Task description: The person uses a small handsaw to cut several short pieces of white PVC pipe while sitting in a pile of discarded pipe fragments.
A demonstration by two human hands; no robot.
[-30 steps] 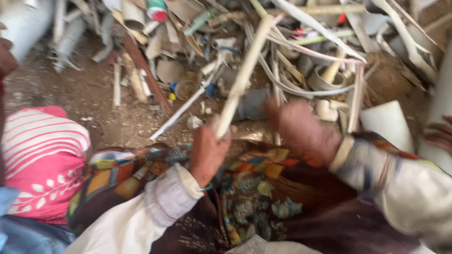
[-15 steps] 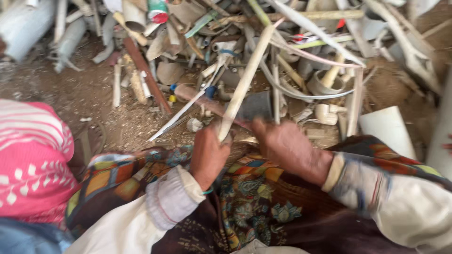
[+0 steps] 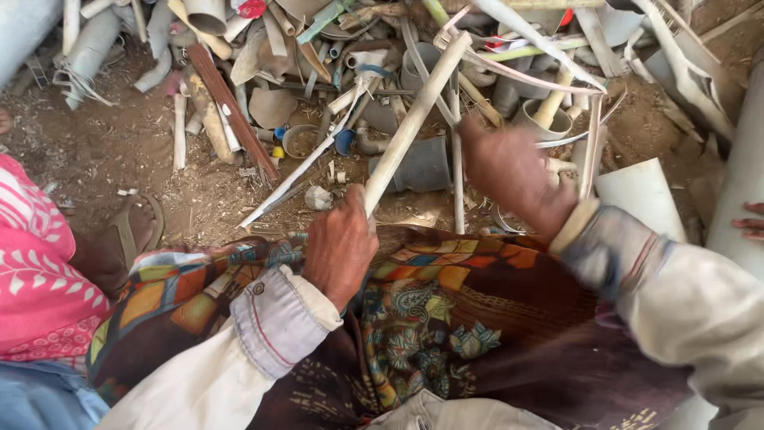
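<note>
- My left hand [image 3: 341, 247] is closed in a fist around the lower end of a long pale pipe [image 3: 415, 119]; the pipe slants up and away to the right, over the scrap heap.
- My right hand [image 3: 509, 171] is out over the pile, blurred. I cannot tell whether its fingers are spread or closed on anything. It sits just right of the pipe, beside a dark grey pipe stub [image 3: 426, 163].
- Containers: a small round cap [image 3: 301, 142] lies open side up in the rubble, with only dirt showing inside. A grey pipe socket [image 3: 549, 119] stands open-mouthed with a short cream tube poking out of it.
- Surface: bare brown earth [image 3: 103, 147], littered with chips. Heaped across the top of the view is a scrap pile [image 3: 334, 56] of cut pipes, bent strips and fittings, too many to count.
- A patterned cloth [image 3: 446, 310] covers my lap, under both wrists.
- Count: two hands of mine, one pipe held, one reddish-brown bar [image 3: 231, 111] lying diagonal on the dirt.
- At left, another person's pink patterned garment [image 3: 40, 271] and a sandalled foot [image 3: 127, 235]. At the right edge, fingertips [image 3: 748, 221] of someone else's hand.
</note>
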